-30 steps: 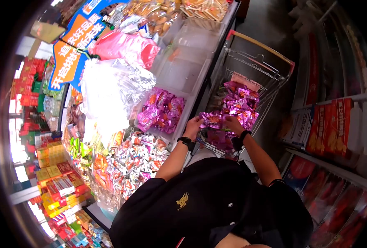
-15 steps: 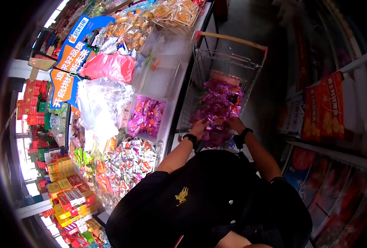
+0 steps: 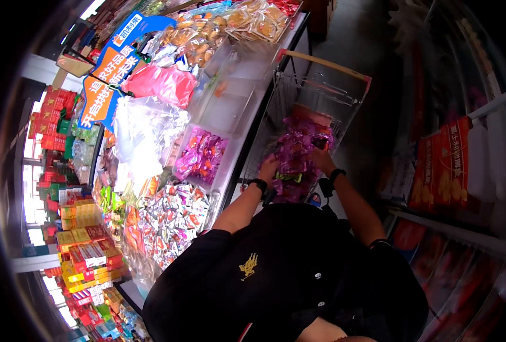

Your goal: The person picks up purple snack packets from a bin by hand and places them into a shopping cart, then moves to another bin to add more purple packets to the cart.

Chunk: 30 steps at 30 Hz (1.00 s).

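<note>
Purple snack packets piled in a wire shopping cart (image 3: 344, 94), both hands in the pile.
Counter (image 3: 238, 102) of clear bins runs along the cart's left side; nearest bin (image 3: 200, 155) holds more purple and orange packets, next bin toward the person holds silver-and-red packets (image 3: 176, 219). Pink bag (image 3: 161, 84) and clear plastic bag (image 3: 144, 134) sit further left on the counter. Purple packet pile (image 3: 301, 151) fills the near end of the cart. Left hand (image 3: 267, 169), black watch on the wrist, rests on the pile's left edge, fingers curled into the packets. Right hand (image 3: 323, 159), black wristband, is on the pile's right side. Cannot tell whether either hand actually grips a packet.
</note>
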Tool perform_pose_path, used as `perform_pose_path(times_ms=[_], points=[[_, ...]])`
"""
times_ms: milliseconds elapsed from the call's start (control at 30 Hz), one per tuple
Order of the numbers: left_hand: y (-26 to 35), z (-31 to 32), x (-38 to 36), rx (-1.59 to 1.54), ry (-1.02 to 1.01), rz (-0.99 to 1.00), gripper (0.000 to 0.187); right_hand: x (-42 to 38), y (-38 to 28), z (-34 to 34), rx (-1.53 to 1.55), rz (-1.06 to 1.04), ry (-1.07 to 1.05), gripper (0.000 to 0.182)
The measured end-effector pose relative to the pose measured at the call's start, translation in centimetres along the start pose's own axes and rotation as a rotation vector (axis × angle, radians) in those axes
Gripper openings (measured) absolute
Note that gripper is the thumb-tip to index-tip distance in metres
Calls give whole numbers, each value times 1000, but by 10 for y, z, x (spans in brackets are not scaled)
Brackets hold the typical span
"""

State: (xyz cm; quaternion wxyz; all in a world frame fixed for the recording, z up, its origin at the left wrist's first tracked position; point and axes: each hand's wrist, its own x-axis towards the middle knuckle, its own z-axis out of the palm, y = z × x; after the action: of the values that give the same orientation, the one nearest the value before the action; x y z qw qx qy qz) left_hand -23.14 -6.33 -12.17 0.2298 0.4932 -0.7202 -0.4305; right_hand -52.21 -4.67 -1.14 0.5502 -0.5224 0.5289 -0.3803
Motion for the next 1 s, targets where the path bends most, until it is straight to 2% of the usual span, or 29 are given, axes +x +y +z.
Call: perform_pose_path(times_ms=[33, 100, 167, 233, 267, 333, 400, 433, 467, 500, 533, 600, 633, 767, 833, 900, 967, 1000], points=[[29, -16, -9, -53, -62, -93, 41, 7, 14, 2, -51, -4, -17, 21], [36, -32, -24, 118, -90, -82, 33, 7, 18, 10, -31, 42, -41, 21], [31, -49, -37, 567, -13, 126, 25, 5, 17, 17, -48, 138, -66, 23], [56, -67, -49, -310, 84, -376, 22, 5, 0, 27, -105, 282, -104, 23], [65, -79, -54, -761, 136, -609, 20, 7, -3, 37, -76, 240, -79, 22], [2, -91, -50, -188, 63, -338, 21, 11, -9, 56, -23, 167, -27, 22], [-30, -108, -52, 55, 140, -207, 19, 17, -31, 72, 196, 321, -71, 22], [-31, -116, -52, 12, 259, -208, 18, 23, -41, 78, 299, 401, -88, 23], [7, -137, -52, -450, 311, -420, 14, 34, -36, 91, 285, 341, -84, 22], [50, -161, -53, -906, 476, -620, 11, 47, -18, 107, 270, 284, -83, 22], [18, -165, -50, -986, 509, -525, 10, 57, -16, 120, 255, 227, -81, 21], [-47, -167, -53, -1138, 578, -336, 10, 74, -21, 145, -2, 20, -125, 25], [-10, -189, -59, -1190, 686, -451, 11, 83, -24, 160, -128, -85, -150, 27], [-33, -216, -69, -1362, 918, -563, 5, 127, -33, 226, -94, 32, -280, 26], [-62, -221, -81, -1115, 857, -676, 5, 148, -42, 261, -74, 40, -320, 27], [-126, -212, -80, -1558, 815, -670, 13, 168, -49, 299, -111, -45, -304, 25], [-164, -202, -82, -1722, 581, -651, 17, 182, -53, 331, -158, -131, -279, 23], [-170, -203, -82, -1746, 536, -660, 19, 189, -54, 346, -185, -175, -261, 23]])
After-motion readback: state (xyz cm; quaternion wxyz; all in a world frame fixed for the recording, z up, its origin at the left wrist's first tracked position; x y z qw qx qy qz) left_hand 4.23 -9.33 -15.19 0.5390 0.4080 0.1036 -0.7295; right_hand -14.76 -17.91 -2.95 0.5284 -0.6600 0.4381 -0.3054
